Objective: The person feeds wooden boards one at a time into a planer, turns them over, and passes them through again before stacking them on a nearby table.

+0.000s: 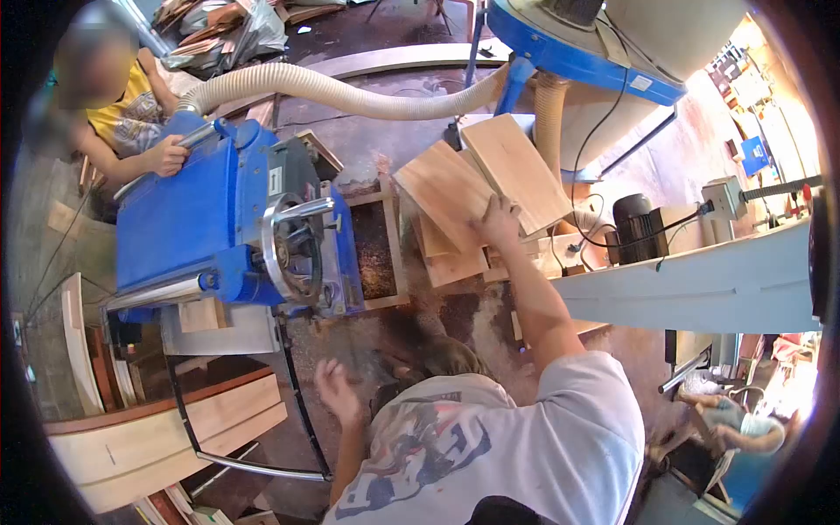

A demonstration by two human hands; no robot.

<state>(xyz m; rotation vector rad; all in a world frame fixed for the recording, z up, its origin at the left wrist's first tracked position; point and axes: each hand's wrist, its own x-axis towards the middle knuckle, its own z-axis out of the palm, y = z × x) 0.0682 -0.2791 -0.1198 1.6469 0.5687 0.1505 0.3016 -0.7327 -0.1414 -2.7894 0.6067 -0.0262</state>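
Observation:
My right hand reaches forward to a pile of boards, its fingers gripping the near corner of a pale wooden board. A second wooden board lies beside it on the right, close to my fingertips. More wood pieces stick out beneath the two. My left hand hangs low in front of me with fingers apart and nothing in it, near the metal frame of a stand. To the left stands a blue thickness planer with a metal handwheel on its side.
Behind the planer a co-worker's hand rests on its top. A ribbed hose runs from the planer to a blue dust collector. A wooden box of shavings sits between planer and boards. A long grey beam stretches right.

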